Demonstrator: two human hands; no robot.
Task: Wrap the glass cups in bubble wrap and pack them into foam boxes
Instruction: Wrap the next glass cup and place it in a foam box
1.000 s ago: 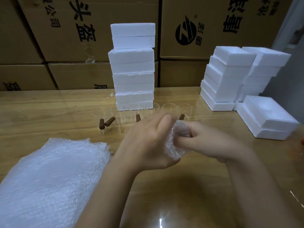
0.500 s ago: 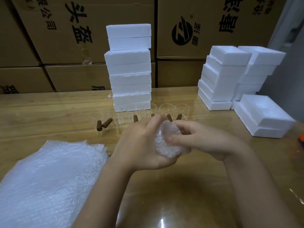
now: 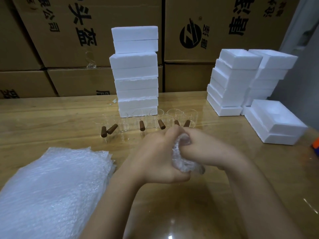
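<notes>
Both hands grip crinkly bubble-wrapped bundle above glossy wooden table

Wooden table bears foam boxes, glass cups, bubble wrap.

— Where was the bubble wrap pile?
— On the table, near left. The glass cups stood in a row mid-table, foam boxes just behind them, cartons at the back.

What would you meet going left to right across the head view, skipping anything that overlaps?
In order: pile of bubble wrap → tall stack of foam boxes → wrapped cup → shorter foam stacks.
</notes>
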